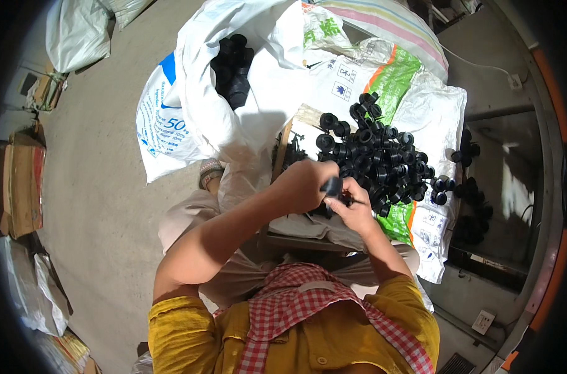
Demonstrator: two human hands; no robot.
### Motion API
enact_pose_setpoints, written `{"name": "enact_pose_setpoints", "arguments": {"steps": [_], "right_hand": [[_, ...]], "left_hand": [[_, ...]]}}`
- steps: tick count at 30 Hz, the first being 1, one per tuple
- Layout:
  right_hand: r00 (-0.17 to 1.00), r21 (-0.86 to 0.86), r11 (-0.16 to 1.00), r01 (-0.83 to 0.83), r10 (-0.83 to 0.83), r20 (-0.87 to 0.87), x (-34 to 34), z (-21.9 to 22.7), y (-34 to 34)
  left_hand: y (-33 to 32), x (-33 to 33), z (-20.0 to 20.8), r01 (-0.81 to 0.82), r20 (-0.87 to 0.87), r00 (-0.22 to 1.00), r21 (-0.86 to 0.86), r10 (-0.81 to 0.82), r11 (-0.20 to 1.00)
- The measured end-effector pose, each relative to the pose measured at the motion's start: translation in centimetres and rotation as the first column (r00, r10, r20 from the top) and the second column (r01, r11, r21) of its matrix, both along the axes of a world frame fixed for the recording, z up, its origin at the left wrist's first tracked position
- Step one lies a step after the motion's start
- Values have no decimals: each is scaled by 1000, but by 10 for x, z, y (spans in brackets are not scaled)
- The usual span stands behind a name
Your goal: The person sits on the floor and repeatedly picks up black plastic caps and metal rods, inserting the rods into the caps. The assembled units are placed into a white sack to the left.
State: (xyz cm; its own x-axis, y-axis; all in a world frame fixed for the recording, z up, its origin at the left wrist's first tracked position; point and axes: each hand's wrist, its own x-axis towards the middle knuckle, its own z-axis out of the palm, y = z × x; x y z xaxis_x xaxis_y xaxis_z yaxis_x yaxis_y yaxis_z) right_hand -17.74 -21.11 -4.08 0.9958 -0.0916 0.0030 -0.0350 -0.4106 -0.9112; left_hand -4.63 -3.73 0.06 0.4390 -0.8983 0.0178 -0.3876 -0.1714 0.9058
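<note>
My left hand [308,182] is closed in a fist beside a small black round plastic part [332,186]; the tips of its fingers are hidden. My right hand [356,206] meets it from the right, thumb and fingers closed round the same black part, with a thin black piece sticking out between them. Just beyond my hands lies a heap of black ring-shaped plastic parts [377,159]. To the left of the heap, small thin black scraps [293,153] lie by a wooden edge [282,149].
A large white woven sack [202,124] stands open at the left, with black parts [233,68] inside. Flattened white and green sacks [433,106] lie under the heap. More black parts [473,199] lie on a dark surface at the right. Cardboard boxes [25,184] stand at the far left.
</note>
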Motion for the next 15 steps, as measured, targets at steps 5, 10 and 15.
{"name": "enact_pose_setpoints", "arguments": {"steps": [5,10,15], "right_hand": [[776,917,385,103,545,-316,2,40,-10],[727,949,24,-314,649,224,-1,15,-9],[950,954,261,148,-306,-64,31,-19,7]], "left_hand": [[5,-2,9,291,162,956,-395,-246,871],[18,16,18,-303,-701,530,-682,-477,665],[-2,-25,8,-164,-944,303,81,128,983]]}}
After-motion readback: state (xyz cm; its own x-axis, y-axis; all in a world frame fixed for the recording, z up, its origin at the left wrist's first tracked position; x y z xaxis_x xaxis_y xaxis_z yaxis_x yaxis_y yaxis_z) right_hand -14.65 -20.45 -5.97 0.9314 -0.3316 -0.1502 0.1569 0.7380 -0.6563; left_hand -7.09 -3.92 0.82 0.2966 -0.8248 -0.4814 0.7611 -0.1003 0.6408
